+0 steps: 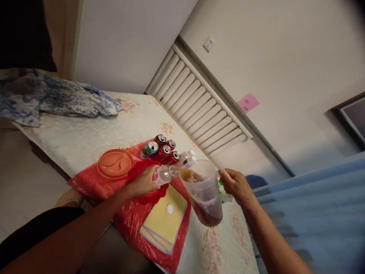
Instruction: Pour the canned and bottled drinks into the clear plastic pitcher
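Observation:
My left hand (146, 181) is wrapped around a clear plastic bottle (163, 175) with a red and white label, its mouth toward the pitcher. By its handle, my right hand (234, 184) grips a translucent plastic pitcher (203, 194), tilted to the left. Brown foamy liquid fills part of the pitcher and reaches its spout, which meets the bottle's mouth. Behind the bottle stand several opened drink cans (164, 151), red ones and a green one (148, 149). More clear bottles (188, 155) are partly hidden by the pitcher.
A red plastic sheet (125, 213) lies on the floral-covered table (211, 251). On it are an orange lid (115, 163) and folded yellow cloths (165, 220) with a white cap (170, 208). A radiator (196, 102) lines the wall; blue-patterned fabric (76, 97) rests at the far left.

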Tool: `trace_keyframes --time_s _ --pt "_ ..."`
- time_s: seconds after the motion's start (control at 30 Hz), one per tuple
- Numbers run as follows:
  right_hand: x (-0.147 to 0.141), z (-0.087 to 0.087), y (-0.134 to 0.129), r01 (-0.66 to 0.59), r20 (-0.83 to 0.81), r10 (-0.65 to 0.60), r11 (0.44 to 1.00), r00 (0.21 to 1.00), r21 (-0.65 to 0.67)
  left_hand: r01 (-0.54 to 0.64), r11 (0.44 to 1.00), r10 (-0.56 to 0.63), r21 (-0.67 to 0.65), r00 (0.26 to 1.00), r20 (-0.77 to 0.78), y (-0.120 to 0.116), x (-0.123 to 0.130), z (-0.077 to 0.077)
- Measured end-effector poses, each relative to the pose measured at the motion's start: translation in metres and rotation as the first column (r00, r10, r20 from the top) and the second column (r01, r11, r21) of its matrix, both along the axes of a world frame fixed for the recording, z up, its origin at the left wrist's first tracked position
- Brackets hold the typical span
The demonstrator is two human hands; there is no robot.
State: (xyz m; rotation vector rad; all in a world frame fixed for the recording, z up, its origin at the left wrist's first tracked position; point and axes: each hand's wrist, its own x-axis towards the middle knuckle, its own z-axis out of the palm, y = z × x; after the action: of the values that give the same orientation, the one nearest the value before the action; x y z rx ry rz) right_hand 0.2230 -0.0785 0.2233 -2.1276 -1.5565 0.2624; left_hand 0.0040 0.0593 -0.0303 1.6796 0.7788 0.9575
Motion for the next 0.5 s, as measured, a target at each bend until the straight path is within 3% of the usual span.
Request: trace_keyframes --time_s 0.5 --pt "-0.003 -0.012 -0.001 0.011 -0.086 -0.007 0.999 0.996 0.043 0.013 1.0 -0.013 0.002 1.0 -0.001 -0.001 -0.002 0.004"
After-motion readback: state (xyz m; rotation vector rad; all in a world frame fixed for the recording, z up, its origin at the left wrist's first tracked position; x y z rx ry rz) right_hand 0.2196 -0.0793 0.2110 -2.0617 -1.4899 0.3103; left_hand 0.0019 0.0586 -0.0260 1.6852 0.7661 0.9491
